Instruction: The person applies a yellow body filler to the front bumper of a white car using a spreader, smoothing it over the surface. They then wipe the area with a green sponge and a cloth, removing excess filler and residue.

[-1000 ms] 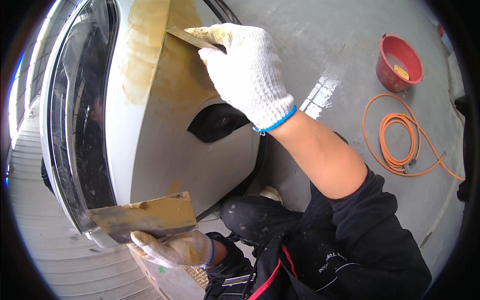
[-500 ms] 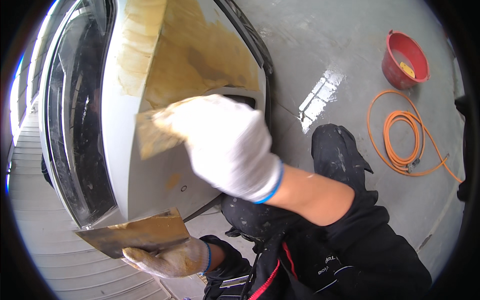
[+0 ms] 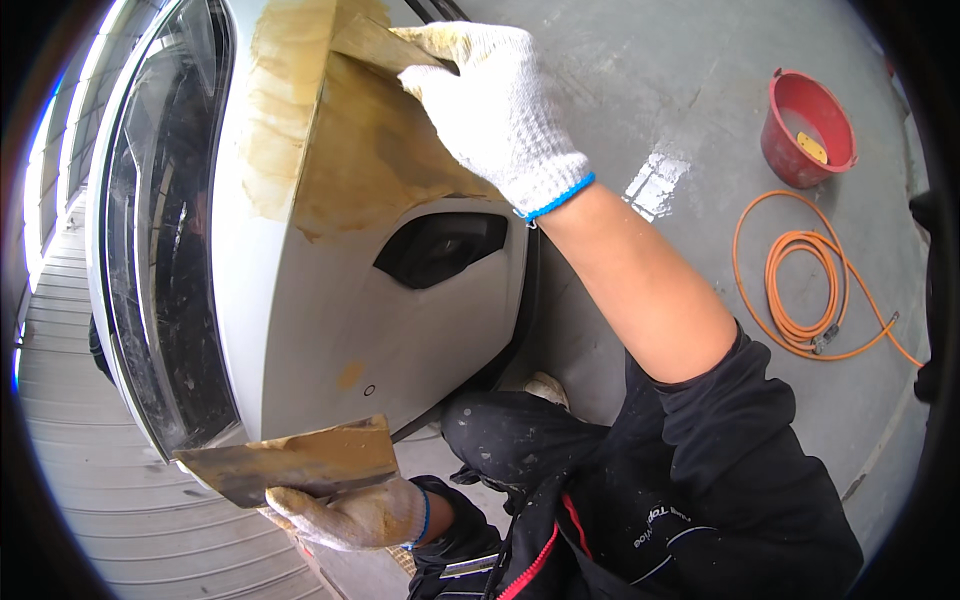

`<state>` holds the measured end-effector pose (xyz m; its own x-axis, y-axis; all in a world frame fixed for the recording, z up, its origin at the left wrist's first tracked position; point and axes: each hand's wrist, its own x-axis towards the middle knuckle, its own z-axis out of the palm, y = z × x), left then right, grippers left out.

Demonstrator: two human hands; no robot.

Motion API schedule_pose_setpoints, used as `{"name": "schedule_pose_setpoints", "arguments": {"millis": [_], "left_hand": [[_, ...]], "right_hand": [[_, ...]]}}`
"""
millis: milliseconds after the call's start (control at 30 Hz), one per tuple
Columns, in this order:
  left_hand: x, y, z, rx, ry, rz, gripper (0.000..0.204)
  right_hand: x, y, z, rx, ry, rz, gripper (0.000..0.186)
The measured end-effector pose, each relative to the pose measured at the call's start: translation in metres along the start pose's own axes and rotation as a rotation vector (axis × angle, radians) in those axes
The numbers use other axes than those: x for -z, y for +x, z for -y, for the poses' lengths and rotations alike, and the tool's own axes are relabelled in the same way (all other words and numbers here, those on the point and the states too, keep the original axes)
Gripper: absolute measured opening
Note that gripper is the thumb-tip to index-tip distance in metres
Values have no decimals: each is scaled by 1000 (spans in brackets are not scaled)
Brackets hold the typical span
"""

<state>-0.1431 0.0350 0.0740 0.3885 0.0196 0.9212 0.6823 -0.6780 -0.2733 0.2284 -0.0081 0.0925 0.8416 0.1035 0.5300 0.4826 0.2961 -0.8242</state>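
Observation:
In my gloved right hand (image 3: 495, 105) is a flat, filler-stained spreader (image 3: 375, 45). Its blade meets, or sits just over, the yellow-brown body filler (image 3: 370, 140) smeared across the upper part of a pale car bumper (image 3: 325, 335). My left hand (image 3: 350, 515), also gloved, grips a flat rectangular plate (image 3: 300, 465) coated with brown filler, held low in front of the bumper. Below the filler, the bumper has a dark recess (image 3: 445, 248). A small yellowish patch (image 3: 350, 375) lies near a round mark lower down.
A dark car window or lamp panel (image 3: 170, 230) borders the bumper on the left. To the right, on the grey floor (image 3: 620, 70), stand a red bucket (image 3: 790, 160) with a yellow item inside and a coiled orange hose (image 3: 785, 300). My bent knee (image 3: 520, 435) is close to the bumper.
My right hand has moved up and away with the spreader, from the bumper's middle to the far filler area, uncovering the dark recess. The left hand with the plate has shifted slightly right.

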Motion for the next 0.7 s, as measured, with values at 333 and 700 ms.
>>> {"name": "schedule_pose_setpoints", "arguments": {"millis": [333,700], "left_hand": [[-4,-1,-5,603,-536,-220,70],[1,18,-22,79,-170,-59,72]], "right_hand": [[-10,-40,24,271,72,-89,19],[-38,-131,63,313,-125,-97,28]]}}
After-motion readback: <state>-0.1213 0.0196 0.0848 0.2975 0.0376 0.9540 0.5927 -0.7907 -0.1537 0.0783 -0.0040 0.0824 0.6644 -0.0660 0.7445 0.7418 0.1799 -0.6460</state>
